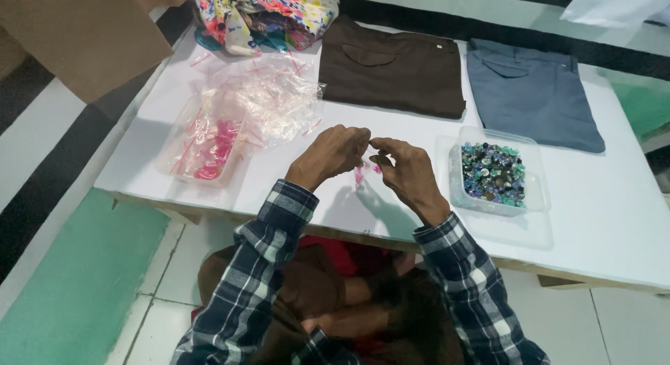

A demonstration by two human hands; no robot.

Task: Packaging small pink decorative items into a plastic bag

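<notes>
Both hands raised just above the white table (600,218), fingertips meeting. Left hand (333,154) and right hand (406,171) pinching together a small clear plastic bag (366,168) with pink pieces, between heap of clear bags (269,100) and tub of coloured buttons (493,173).

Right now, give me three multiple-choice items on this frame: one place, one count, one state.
1. Where is the clear plastic tray of blue-green buttons?
A. right of the hands
B. on the brown garment
C. on the floor

2. How many folded plain garments lie on the white table?
A. one
B. two
C. four

3. What are the left hand and right hand doing?
A. resting flat
B. together pinching a small clear pink-edged bag
C. gripping the tray

Key: 1 A, tray sits beside the right hand; 2 B, one folded brown garment, one folded grey-blue garment; 3 B, fingertips meet on it.
</notes>
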